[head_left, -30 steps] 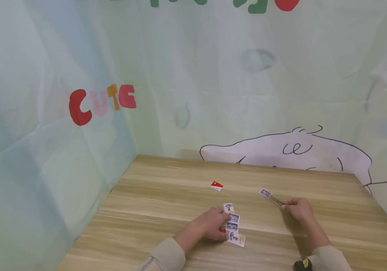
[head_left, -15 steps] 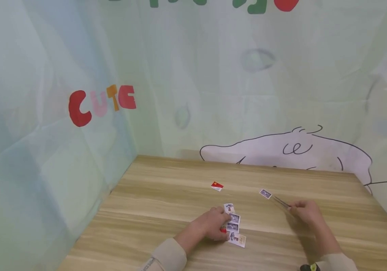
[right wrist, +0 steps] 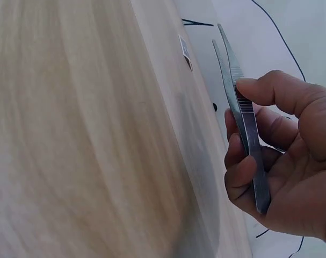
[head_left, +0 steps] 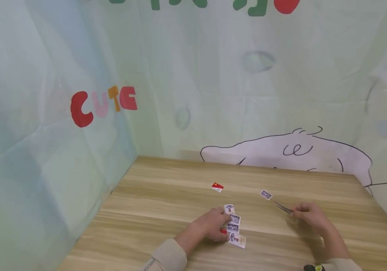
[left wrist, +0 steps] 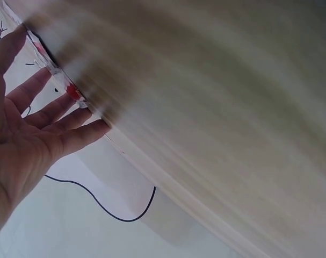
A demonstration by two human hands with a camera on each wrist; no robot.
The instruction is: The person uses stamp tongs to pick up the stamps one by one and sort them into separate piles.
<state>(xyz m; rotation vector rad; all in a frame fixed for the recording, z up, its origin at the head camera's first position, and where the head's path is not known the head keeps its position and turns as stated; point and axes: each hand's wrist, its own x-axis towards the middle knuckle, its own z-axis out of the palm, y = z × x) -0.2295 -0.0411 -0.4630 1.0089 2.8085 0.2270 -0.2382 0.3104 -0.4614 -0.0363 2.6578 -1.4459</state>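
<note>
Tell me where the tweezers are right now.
In the head view, the tweezers are right of centre, held in the right hand, their tips near the lone purple-grey card.

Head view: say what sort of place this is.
Probably a makeshift tabletop work corner: a wood-grain table, creased hangings printed with letters, and small picture cards lying about.

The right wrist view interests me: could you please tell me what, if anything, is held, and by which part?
The right grip holds metal tweezers by their ridged section and rear half, leaving the tips free.
</note>
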